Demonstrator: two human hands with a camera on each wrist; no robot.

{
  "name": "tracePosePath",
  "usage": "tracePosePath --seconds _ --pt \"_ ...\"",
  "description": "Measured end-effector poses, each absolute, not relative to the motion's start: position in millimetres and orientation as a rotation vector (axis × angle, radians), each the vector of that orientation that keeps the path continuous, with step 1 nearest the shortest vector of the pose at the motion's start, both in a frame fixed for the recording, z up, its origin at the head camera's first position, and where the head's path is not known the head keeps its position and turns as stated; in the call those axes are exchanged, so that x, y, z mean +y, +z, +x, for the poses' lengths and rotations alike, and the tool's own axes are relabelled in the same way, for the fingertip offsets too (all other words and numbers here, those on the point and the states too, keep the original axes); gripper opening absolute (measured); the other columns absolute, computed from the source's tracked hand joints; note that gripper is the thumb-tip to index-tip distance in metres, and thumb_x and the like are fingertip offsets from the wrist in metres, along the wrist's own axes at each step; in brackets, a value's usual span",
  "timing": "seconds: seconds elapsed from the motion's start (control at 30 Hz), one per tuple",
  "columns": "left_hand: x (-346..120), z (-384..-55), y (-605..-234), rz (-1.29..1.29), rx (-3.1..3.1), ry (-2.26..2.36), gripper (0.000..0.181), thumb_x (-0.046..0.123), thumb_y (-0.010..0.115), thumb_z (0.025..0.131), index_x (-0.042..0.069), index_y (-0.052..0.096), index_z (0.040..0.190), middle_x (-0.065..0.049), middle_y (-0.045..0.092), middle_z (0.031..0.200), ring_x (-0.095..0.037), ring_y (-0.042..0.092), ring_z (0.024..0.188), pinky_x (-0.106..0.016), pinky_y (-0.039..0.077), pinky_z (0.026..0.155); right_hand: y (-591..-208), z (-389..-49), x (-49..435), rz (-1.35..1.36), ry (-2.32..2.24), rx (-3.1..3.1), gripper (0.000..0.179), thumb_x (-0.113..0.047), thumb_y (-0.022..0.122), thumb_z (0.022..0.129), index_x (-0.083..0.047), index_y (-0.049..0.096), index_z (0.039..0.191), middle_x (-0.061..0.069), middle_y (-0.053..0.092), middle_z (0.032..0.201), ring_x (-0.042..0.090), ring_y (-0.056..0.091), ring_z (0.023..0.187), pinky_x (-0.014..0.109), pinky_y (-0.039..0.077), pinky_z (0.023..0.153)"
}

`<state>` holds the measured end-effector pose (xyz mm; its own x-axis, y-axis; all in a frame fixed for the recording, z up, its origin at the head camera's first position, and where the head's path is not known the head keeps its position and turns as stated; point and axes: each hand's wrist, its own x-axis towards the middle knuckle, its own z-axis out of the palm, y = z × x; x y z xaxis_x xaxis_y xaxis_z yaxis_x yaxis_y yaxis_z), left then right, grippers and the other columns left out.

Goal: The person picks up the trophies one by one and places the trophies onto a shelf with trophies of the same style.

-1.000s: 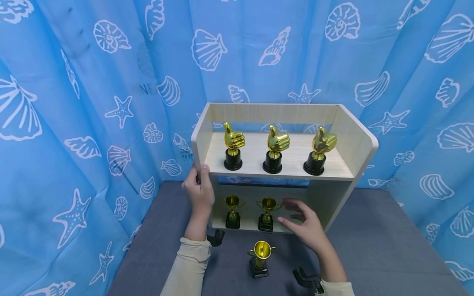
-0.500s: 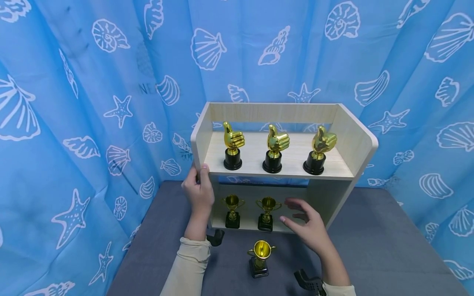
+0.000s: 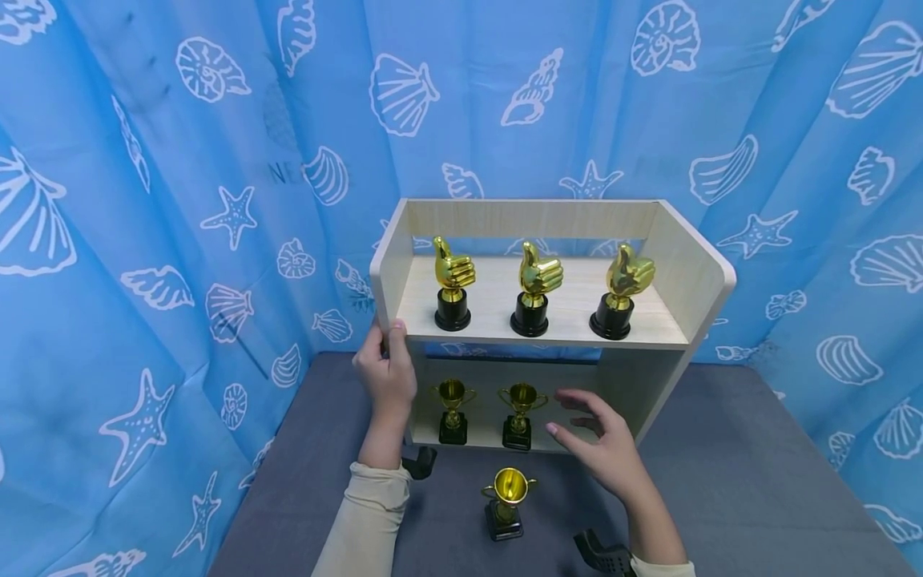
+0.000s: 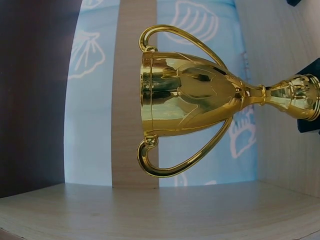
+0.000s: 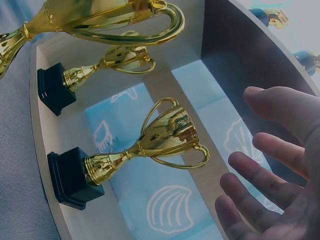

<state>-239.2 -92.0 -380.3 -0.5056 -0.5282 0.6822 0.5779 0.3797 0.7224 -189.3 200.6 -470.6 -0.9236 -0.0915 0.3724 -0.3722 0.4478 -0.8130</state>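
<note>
My left hand (image 3: 386,377) grips the left side panel of a pale two-tier wooden shelf (image 3: 542,343), thumb in front. My right hand (image 3: 598,441), fingers apart and bent a little, hovers at the lower tier's right part and holds nothing. Nearest to it stands a gold trophy cup (image 3: 517,415) on a black base; in the right wrist view a gap separates the fingers from this cup (image 5: 167,132). A second cup (image 3: 453,410) stands to its left on the same tier. A third cup (image 3: 508,501) is upright on the table before the shelf.
Three gold thumbs-up trophies (image 3: 453,284) stand in a row on the upper tier. Grey cloth covers the table (image 3: 750,465). Behind hangs a blue curtain (image 3: 476,96) with white shell prints. A black wrist mount (image 3: 602,553) sits at the right sleeve.
My right hand has drawn slightly right, away from the nearest cup. The left hand keeps its grip on the shelf panel, and the trophies stay in place.
</note>
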Motion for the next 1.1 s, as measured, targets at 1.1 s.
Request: tracePosePath --seconds 1.1 --pt "-92.3 -238.3 -381.0 -0.051 -1.616 -1.367 0.026 0.002 0.062 0.102 -0.004 0.06 0.077 -0.027 0.069 0.081 -0.033 0.053 0.066 -0.024 0.042 0.069 -466.1 -180.3 194.1 0.514 1.503 -2.522 0.036 -0.023 0.078 0.098 -0.02 0.069 0.133 0.004 0.073 0.129 0.024 0.069 0.115 0.044 0.059 0.097"
